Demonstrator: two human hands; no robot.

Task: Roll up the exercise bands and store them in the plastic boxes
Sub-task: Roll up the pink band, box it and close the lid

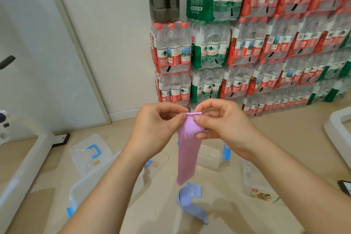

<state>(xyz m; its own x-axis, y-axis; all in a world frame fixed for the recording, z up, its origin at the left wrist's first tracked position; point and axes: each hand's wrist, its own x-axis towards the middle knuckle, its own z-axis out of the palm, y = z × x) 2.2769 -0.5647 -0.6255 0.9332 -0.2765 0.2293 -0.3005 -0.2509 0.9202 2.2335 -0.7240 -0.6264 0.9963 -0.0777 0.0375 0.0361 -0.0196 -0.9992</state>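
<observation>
A pink exercise band [188, 154] hangs in the air in front of me, its top edge folded over. My left hand [157, 127] pinches the top left corner and my right hand [222, 125] pinches the top right. On the floor below lies a loose lilac-blue band [191, 203]. A clear plastic box with blue clips [212, 157] stands open behind the hanging band. Another clear box [98, 178] sits under my left forearm, partly hidden.
A clear lid with a blue handle [89, 150] lies on the floor at left. A further clear lid with a label [256, 182] lies at right. Stacked packs of water bottles [247, 53] line the wall. White equipment frames stand at far left [28, 157] and far right [338, 125].
</observation>
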